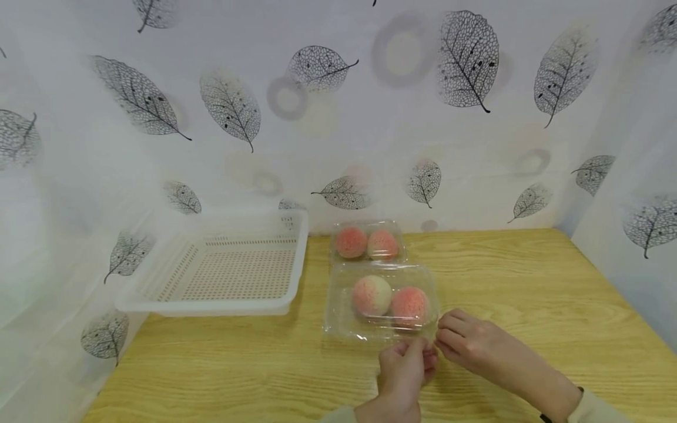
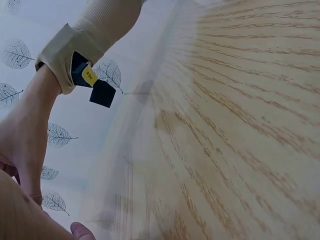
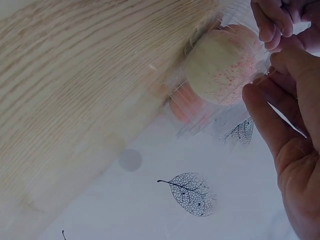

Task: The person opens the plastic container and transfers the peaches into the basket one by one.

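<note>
A clear plastic clamshell box lies on the table in the head view, with two pink-and-cream peach-like balls showing inside it. At its near right corner my left hand pinches the edge between thumb and fingers. My right hand holds the same corner from the right side, fingers bent. Close up in the right wrist view, the right fingertips meet the thin plastic beside a ball. Mostly the right forearm fills the left wrist view; the left fingertips' contact is hidden there.
Behind the front box sits a second clear box with two reddish balls. A white perforated basket stands at the left. The wooden table runs up to leaf-printed sheeting at the back and sides.
</note>
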Motion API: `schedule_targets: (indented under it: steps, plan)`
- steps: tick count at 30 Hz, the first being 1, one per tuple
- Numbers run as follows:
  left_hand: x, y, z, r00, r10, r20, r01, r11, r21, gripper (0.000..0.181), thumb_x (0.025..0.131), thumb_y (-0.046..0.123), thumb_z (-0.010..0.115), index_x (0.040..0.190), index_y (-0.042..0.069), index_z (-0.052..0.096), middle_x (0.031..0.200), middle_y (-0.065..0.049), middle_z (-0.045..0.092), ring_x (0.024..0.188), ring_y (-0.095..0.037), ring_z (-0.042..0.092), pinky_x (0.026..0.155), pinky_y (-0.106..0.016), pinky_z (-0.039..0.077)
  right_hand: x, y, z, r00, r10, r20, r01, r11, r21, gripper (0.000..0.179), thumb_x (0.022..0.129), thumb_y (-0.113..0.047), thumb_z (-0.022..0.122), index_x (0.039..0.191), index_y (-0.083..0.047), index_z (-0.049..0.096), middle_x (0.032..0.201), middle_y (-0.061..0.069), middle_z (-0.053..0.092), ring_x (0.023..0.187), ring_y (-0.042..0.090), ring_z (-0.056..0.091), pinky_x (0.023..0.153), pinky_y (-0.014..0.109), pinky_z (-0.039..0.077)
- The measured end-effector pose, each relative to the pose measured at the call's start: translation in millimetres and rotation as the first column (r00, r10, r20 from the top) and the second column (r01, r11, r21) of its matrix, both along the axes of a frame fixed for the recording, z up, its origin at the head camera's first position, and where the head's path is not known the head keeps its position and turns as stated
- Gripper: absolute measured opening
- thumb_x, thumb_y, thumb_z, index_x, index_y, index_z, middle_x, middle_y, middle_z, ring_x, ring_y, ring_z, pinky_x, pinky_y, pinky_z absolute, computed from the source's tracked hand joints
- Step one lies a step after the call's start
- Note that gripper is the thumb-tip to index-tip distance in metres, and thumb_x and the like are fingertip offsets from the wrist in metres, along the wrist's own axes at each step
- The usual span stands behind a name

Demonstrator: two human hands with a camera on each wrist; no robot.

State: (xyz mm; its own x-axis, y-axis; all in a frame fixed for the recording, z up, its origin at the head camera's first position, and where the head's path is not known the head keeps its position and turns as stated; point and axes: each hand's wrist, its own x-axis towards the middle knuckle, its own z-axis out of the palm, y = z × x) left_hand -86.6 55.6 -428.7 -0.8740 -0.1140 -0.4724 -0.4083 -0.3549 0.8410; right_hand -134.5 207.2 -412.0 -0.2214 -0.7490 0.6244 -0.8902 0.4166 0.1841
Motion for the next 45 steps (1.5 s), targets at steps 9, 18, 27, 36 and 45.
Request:
schedule_targets:
  steps: [9,18,27,36,45]
  plan:
    - [-2.0,2.4,-1.6,1.0,0.007,-0.013,-0.007,1.0,0.0,0.009,0.083,0.006,0.062,0.078,0.007,0.069,0.069,0.003,0.067,0.06,-0.005,0.06,0.061,-0.021,0.052,1.5,-3,1.5,0.999,-0.028,0.019,0.028,1.0,0.005,0.048,0.111,-0.018,0.026,0.078,-0.014,0.062,0.086,-0.005,0.059,0.081,0.008,0.058,0.063,0.012,0.048]
    - [-2.3,1.2,-0.2,1.0,-0.018,0.016,0.018,1.0,-0.016,0.009,0.082,0.007,0.063,0.077,0.006,0.071,0.068,0.002,0.066,0.061,-0.007,0.06,0.062,-0.022,0.053,-3.4,0,3.4,0.998,-0.041,0.04,0.038,0.997,0.071,0.022,0.089,-0.001,0.046,0.078,-0.013,0.061,0.084,-0.005,0.058,0.079,0.008,0.055,0.063,0.014,0.046]
    - [-6.7,-3.2,0.3,1.0,-0.018,0.022,0.018,1.0,-0.015,0.007,0.082,0.01,0.065,0.08,0.006,0.07,0.07,0.002,0.069,0.062,-0.007,0.062,0.062,-0.021,0.052,-2.3,9,-2.8,0.997,-0.018,0.075,0.015,0.999,0.034,0.053,0.11,-0.02,0.025,0.092,-0.007,0.073,0.099,0.0,0.065,0.09,0.013,0.064,0.066,0.013,0.051]
    - [-6.5,-4.9,0.1,0.999,-0.025,0.03,0.026,1.0,-0.014,0.008,0.083,0.01,0.064,0.081,0.005,0.071,0.07,0.002,0.068,0.062,-0.007,0.062,0.061,-0.021,0.051,-1.3,10,2.3,0.999,-0.038,0.004,0.037,0.994,0.102,0.059,0.113,-0.02,0.02,0.095,-0.008,0.074,0.1,0.0,0.07,0.093,0.013,0.067,0.069,0.017,0.055]
    - [-7.4,-5.2,-1.1,0.999,-0.02,0.043,0.021,1.0,-0.017,0.009,0.084,0.008,0.064,0.082,0.005,0.072,0.07,0.001,0.069,0.062,-0.006,0.062,0.061,-0.02,0.052,-3.9,1,5.6,0.999,-0.027,-0.019,0.029,0.993,0.111,0.057,0.109,-0.014,0.018,0.08,-0.013,0.067,0.086,-0.008,0.062,0.082,0.006,0.059,0.068,0.014,0.049]
